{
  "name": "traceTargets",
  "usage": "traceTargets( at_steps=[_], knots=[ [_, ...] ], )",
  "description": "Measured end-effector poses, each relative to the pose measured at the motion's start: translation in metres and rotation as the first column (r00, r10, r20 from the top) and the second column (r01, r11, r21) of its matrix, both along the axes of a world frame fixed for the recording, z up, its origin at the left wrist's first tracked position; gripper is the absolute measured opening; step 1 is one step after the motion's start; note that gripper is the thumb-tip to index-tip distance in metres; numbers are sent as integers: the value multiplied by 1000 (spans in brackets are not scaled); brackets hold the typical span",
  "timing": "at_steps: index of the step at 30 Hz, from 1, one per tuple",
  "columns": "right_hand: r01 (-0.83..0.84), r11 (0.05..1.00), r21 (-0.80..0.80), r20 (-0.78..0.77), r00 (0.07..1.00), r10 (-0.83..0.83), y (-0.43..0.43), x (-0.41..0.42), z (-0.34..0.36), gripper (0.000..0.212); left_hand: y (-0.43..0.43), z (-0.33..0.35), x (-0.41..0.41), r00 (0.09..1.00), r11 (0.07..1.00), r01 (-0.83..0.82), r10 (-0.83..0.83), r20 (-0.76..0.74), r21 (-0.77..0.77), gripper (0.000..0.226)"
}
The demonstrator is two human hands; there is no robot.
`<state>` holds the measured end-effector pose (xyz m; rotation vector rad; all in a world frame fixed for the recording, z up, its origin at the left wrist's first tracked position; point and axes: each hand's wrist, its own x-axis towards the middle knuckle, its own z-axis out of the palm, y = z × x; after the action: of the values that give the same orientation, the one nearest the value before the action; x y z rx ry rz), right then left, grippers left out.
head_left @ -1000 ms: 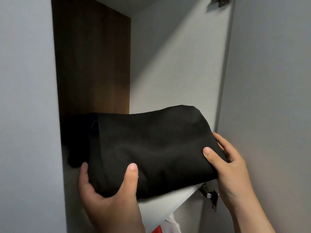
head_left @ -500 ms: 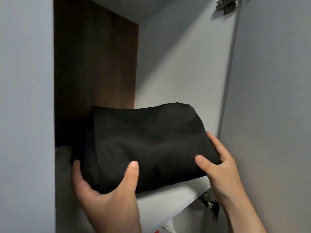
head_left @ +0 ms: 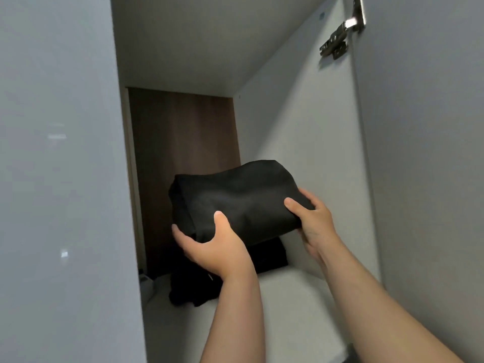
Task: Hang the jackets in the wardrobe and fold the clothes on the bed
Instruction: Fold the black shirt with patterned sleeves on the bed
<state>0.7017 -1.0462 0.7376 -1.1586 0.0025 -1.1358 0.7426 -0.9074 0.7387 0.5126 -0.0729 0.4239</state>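
A folded black garment [head_left: 241, 197] is held up inside a wardrobe compartment, above the white shelf [head_left: 288, 307]. My left hand [head_left: 212, 247] grips its lower left corner, thumb on the front face and fingers underneath. My right hand [head_left: 311, 218] grips its right end, thumb on top. Below and behind it, more dark folded clothing [head_left: 199, 284] lies at the back of the shelf, partly hidden by my left hand and wrist.
The compartment has a brown back panel [head_left: 183, 158], a white right wall [head_left: 301, 132] and a white ceiling. A grey door [head_left: 57, 179] stands close on the left, another grey door [head_left: 424, 166] with a metal hinge [head_left: 340, 35] on the right.
Both hands have lifted the black garment off the shelf front and carried it up and deeper into the compartment. The view has tilted upward, showing the shelf top and the dark clothing behind.
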Motion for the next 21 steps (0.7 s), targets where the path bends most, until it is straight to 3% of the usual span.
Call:
traceTargets(
  at_steps=[1, 2, 3, 5, 10, 14, 21],
  knots=[
    [-17, 1000, 16, -4, 1000, 17, -1, 8, 5, 46, -3, 7, 6, 995, 995, -86, 83, -53, -46, 87],
    [-27, 999, 29, -14, 1000, 27, -3, 16, 10, 40, 1, -1, 25, 988, 990, -137, 139, -62, 26, 87],
    [-38, 998, 39, -29, 999, 39, -4, 23, 13, 39, 1, -2, 29, 993, 992, -93, 99, -70, 79, 88],
    [-75, 994, 82, -44, 996, 79, -7, 37, 14, 41, -7, 7, 29, 990, 999, -45, 49, -134, 31, 88],
    [-178, 964, 196, -42, 981, 190, -20, 71, 3, 43, -12, 5, 57, 984, 976, -151, 164, -73, 159, 87],
    [-232, 934, 273, -19, 969, 246, -28, 108, -8, 45, -20, 0, 87, 982, 971, -87, 122, -147, 224, 86],
    [-184, 941, 285, -182, 953, 241, -37, 135, -43, 42, -26, -27, 103, 956, 951, -66, 147, -254, 303, 88]
  ],
)
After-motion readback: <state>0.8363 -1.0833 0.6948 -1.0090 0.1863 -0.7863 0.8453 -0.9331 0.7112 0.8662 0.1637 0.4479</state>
